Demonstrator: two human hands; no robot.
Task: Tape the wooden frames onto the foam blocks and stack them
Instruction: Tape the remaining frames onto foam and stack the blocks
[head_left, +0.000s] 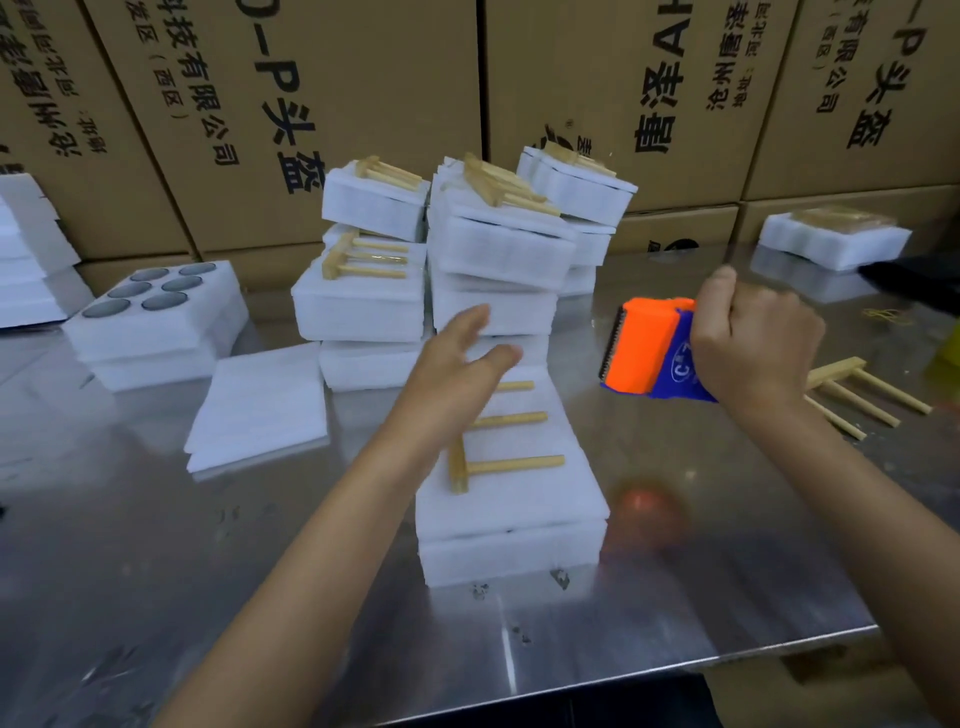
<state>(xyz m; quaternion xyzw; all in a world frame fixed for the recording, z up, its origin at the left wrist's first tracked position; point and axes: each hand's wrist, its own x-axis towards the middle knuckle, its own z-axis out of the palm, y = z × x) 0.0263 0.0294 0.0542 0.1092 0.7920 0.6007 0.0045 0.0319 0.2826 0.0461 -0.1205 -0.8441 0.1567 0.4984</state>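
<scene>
Head view: a foam block (511, 499) lies on a metal table (208, 545), a wooden frame (493, 457) resting on top. The left hand (457, 364) hovers over the frame's far end with fingers straight and relaxed, holding nothing. The right hand (753, 343), raised to the block's right, clenches an orange tape dispenser (644, 345). Behind stand stacks (441, 260) of finished blocks.

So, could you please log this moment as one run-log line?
left hand: open above wooden frame | right hand: grips orange-and-blue tape dispenser | frame on white foam block
</scene>
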